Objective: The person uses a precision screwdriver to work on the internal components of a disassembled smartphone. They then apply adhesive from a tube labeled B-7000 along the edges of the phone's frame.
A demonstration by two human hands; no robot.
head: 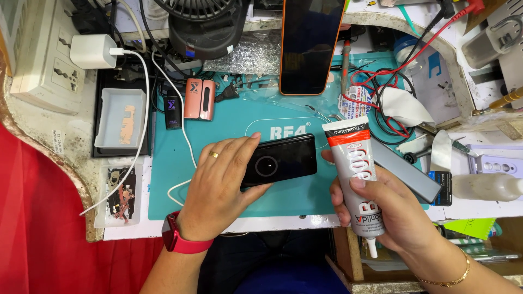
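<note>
Lying crosswise under left hand (220,182), phone (279,160); glue tube (357,174) upright.

Bare mat strip (229,201) below phone (279,161)

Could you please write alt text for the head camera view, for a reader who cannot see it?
Over a teal repair mat, the left hand holds a black phone while the right hand grips a glue tube, nozzle down. Another phone lies beyond.
</note>
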